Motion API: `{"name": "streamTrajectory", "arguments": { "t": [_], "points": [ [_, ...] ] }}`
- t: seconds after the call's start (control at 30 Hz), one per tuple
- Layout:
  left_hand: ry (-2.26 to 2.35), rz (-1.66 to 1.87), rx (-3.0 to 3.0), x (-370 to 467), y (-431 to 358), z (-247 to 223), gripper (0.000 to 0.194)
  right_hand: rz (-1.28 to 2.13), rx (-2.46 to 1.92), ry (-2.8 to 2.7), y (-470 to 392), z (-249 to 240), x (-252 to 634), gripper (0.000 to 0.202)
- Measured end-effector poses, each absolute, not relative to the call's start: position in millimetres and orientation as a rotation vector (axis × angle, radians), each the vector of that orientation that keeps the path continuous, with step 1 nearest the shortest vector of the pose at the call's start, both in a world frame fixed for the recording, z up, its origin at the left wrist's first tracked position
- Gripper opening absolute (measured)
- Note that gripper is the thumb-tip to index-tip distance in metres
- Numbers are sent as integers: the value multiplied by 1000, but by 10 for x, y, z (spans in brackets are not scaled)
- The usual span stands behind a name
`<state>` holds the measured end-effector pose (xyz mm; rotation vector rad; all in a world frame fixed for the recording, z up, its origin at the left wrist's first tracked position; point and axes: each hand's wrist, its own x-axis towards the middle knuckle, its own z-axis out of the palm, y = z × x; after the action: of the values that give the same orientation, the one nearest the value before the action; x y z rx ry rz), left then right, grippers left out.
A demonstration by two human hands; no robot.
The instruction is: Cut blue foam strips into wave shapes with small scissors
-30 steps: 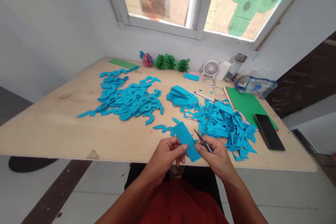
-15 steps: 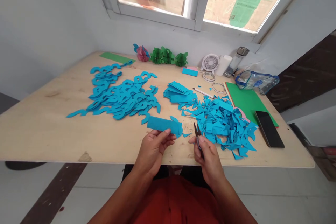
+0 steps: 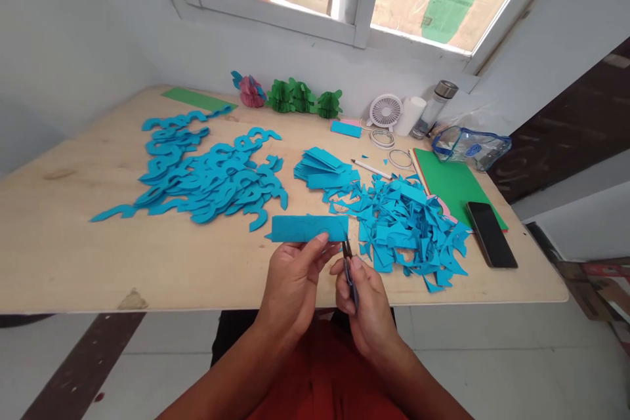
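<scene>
Left fingers (image 3: 315, 247) were pinching 1 blue paper strip (image 3: 295, 228) by its lower edge, thumb on the front face. Right fingers (image 3: 361, 272) were closed around the scissors (image 3: 351, 279), blades up at the strip's right end; blade gap too small to call. Strip sat just above the left fingers, over the counter (image 3: 73, 236). Judged it feather-light, thin, bendy, easy to crease or tear; best hold looked like a flat, light pinch near mid-length, clear of the blades. Blue scraps (image 3: 408, 233) lay beyond and right of the right fingers, curvy cutouts (image 3: 221, 177) beyond and left of the left fingers.
</scene>
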<state>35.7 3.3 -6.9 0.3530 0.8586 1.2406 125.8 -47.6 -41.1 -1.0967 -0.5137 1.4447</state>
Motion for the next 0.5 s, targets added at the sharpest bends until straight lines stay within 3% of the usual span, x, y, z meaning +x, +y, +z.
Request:
{"name": "streamTrajectory", "arguments": {
  "t": [0.5],
  "points": [
    [871,1261,359,341,20,-92,16,1402,-1085,-519,-394,-367,1172,43]
  ]
}}
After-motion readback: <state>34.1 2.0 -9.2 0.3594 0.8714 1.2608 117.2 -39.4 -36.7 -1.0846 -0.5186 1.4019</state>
